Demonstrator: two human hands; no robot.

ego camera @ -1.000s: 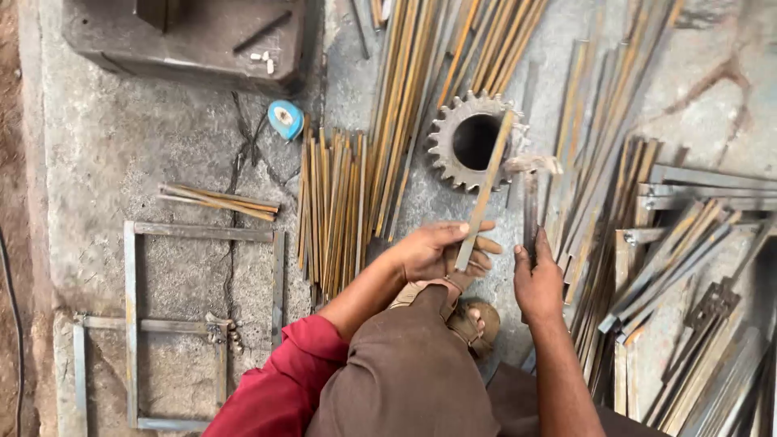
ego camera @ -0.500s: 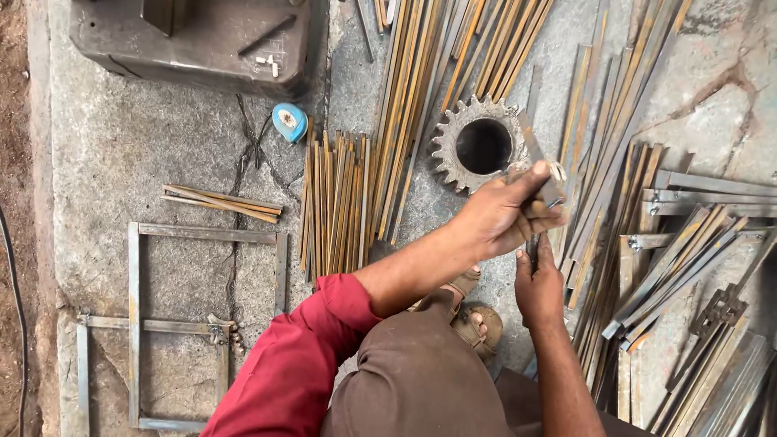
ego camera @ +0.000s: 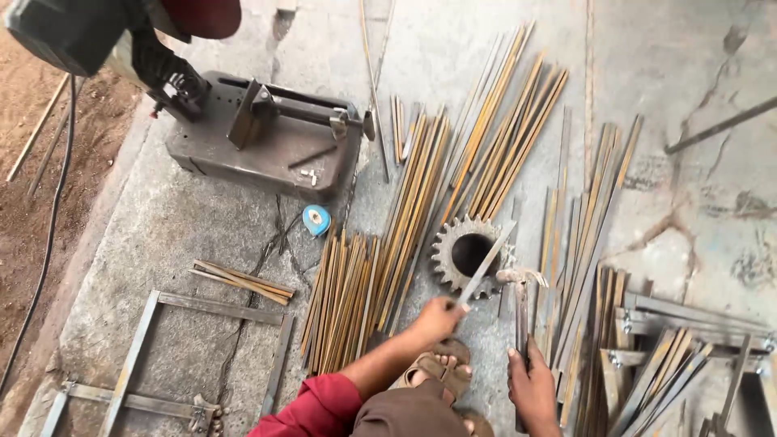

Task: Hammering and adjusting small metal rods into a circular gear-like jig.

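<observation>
Strip [ego camera: 484, 266] lies across the gear [ego camera: 468, 254], its near end pinched in the closed left hand [ego camera: 437, 318]; right hand [ego camera: 532, 387] grips the hammer [ego camera: 520, 303] just right.

The hammer [ego camera: 519, 303] handle's lower end is hidden inside the right hand [ego camera: 532, 390], itself partly cropped below.
</observation>
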